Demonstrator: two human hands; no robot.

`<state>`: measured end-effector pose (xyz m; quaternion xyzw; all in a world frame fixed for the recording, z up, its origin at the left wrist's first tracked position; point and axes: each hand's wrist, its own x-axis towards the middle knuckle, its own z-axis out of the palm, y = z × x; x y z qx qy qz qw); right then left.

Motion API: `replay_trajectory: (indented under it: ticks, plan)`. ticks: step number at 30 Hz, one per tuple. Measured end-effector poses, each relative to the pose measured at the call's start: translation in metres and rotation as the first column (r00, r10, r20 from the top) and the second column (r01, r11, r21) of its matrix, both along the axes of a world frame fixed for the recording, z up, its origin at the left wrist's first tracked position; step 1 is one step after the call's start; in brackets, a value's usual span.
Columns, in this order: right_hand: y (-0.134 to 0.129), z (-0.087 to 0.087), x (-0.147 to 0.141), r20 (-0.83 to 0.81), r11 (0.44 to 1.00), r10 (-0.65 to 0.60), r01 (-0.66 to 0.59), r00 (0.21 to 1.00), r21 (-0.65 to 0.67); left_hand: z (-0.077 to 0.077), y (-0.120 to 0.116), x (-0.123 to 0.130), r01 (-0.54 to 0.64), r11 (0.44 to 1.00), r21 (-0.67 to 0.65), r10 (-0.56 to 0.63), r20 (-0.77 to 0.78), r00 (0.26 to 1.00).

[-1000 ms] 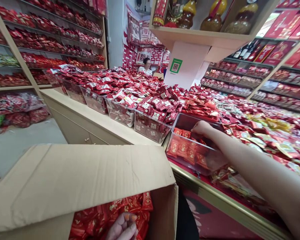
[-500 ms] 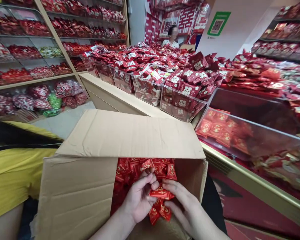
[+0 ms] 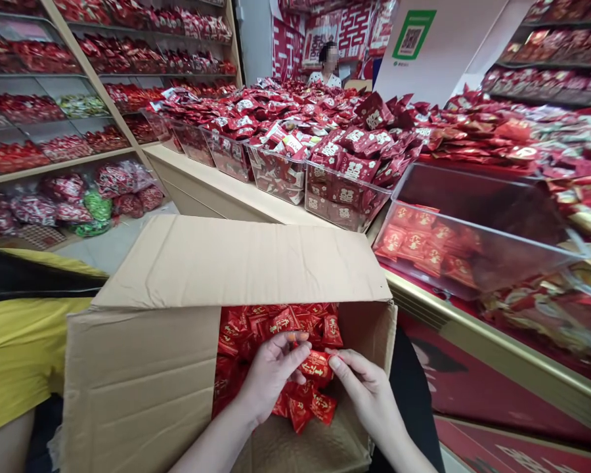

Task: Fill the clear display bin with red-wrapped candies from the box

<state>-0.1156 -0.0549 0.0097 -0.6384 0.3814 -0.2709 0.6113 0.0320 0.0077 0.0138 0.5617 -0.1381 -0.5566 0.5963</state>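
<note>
Between my two hands, over an open cardboard box (image 3: pixel 276 263), is a red wrapped candy (image 3: pixel 317 365) with gold lettering. My left hand (image 3: pixel 273 371) pinches its left end between thumb and fingers. At its right end, my right hand (image 3: pixel 362 378) is closed with thumb and fingertips on the wrapper. Below them, a pile of similar red candies (image 3: pixel 237 335) fills the back and left part of the box, and a few more lie under the held one. The box's brown floor shows near the front.
A clear bin (image 3: pixel 502 246) with several red candies stands right of the box on the counter. Other clear bins (image 3: pixel 345 197) heaped with red packets line it. Shelves (image 3: pixel 73 157) rise at left. A person in yellow (image 3: pixel 29 348) is close at left; another person (image 3: pixel 325 77) is farther back.
My right fingers have closed on the candy's right end, and it is now stretched level between both hands. The view has shifted slightly to the right.
</note>
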Motion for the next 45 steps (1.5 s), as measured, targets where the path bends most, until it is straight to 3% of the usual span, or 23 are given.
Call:
replay_trajectory:
  ticks: [3,7,9,11,12,13,15,17,18,20,21,22,24,27,29,30,32,36,39,42,44,45]
  plan:
    - [0.002,-0.010,0.000,0.055,0.989,-0.116,0.111,0.992,0.096,0.000,-0.002,0.002,0.004,1.000,0.001,-0.004,0.061,0.998]
    - [0.008,-0.023,-0.002,0.150,0.934,-0.269,0.220,0.951,0.282,-0.004,-0.004,-0.002,-0.044,0.999,0.016,0.043,0.082,0.996]
    - [0.011,-0.023,-0.002,0.147,0.950,-0.272,0.240,0.951,0.201,-0.007,-0.004,-0.005,-0.058,0.998,0.018,0.057,0.034,0.998]
    - [0.012,-0.022,-0.004,0.096,0.967,-0.233,0.241,0.968,-0.083,-0.008,-0.002,-0.007,-0.083,0.996,0.030,0.083,-0.015,0.996]
    - [0.011,-0.020,-0.004,0.071,0.934,-0.212,0.223,0.975,-0.280,-0.008,-0.001,-0.008,-0.094,0.995,0.030,0.096,-0.049,0.994]
    - [0.011,-0.020,-0.005,0.052,0.859,-0.189,0.190,0.981,-0.475,-0.007,0.000,-0.009,-0.099,0.995,0.019,0.100,-0.102,0.990]
    - [0.009,-0.020,-0.007,0.013,0.647,-0.103,0.077,0.995,-0.759,-0.003,0.002,-0.010,-0.084,0.996,-0.033,0.072,-0.281,0.957]
    - [0.008,-0.021,-0.008,-0.058,0.464,-0.003,-0.051,0.998,-0.884,0.001,0.003,-0.011,-0.057,0.995,-0.084,0.010,-0.476,0.880]
    - [0.008,-0.021,-0.008,-0.102,0.407,0.032,-0.106,0.994,-0.907,0.002,0.003,-0.011,-0.055,0.994,-0.094,-0.003,-0.527,0.850]
    - [0.010,-0.020,-0.007,-0.172,0.366,0.074,-0.187,0.982,-0.911,0.003,0.003,-0.011,-0.074,0.993,-0.088,0.017,-0.521,0.853]
    - [0.011,-0.019,-0.006,-0.176,0.381,0.092,-0.198,0.980,-0.903,0.003,0.002,-0.011,-0.091,0.992,-0.083,0.040,-0.483,0.875]
    - [0.013,-0.017,-0.005,-0.166,0.431,0.101,-0.193,0.981,-0.881,0.002,0.002,-0.012,-0.107,0.991,-0.081,0.061,-0.440,0.896]
    - [0.016,-0.014,-0.002,-0.115,0.612,0.067,-0.132,0.991,-0.779,0.000,0.002,-0.012,-0.126,0.988,-0.095,0.081,-0.383,0.920]
    - [0.022,-0.015,0.006,-0.036,0.901,-0.030,0.012,0.999,-0.433,-0.003,0.002,-0.014,-0.120,0.986,-0.113,0.075,-0.338,0.938]
    - [0.026,-0.019,0.013,0.026,0.984,-0.045,0.049,0.999,-0.170,-0.005,0.003,-0.014,-0.120,0.989,-0.092,0.086,-0.309,0.947]
    - [0.027,-0.023,0.016,0.059,0.995,-0.058,0.063,0.997,-0.082,-0.007,0.003,-0.014,-0.125,0.990,-0.073,0.097,-0.309,0.946]
    - [0.028,-0.029,0.022,0.090,0.994,-0.099,0.102,0.991,-0.028,-0.010,0.003,-0.013,-0.131,0.991,-0.038,0.110,-0.341,0.933]
    - [0.025,-0.038,0.025,0.009,0.983,-0.084,0.084,0.996,-0.161,-0.013,0.001,-0.011,-0.143,0.990,0.016,0.137,-0.404,0.904]
    - [0.018,-0.028,0.020,-0.091,0.954,-0.030,0.001,0.995,-0.301,-0.012,0.001,-0.011,-0.140,0.990,-0.033,0.114,-0.416,0.902]
    - [0.001,0.014,0.008,-0.098,0.889,-0.017,-0.030,0.995,-0.457,-0.013,0.001,-0.009,-0.077,0.991,-0.114,0.015,-0.464,0.886]
    - [-0.019,0.062,-0.001,-0.057,0.799,-0.049,0.005,0.997,-0.601,-0.016,0.002,-0.007,-0.033,0.992,-0.119,-0.027,-0.467,0.884]
    - [-0.034,0.090,-0.006,-0.044,0.725,-0.080,0.028,0.996,-0.688,-0.017,0.002,-0.007,-0.025,0.994,-0.107,-0.026,-0.455,0.890]
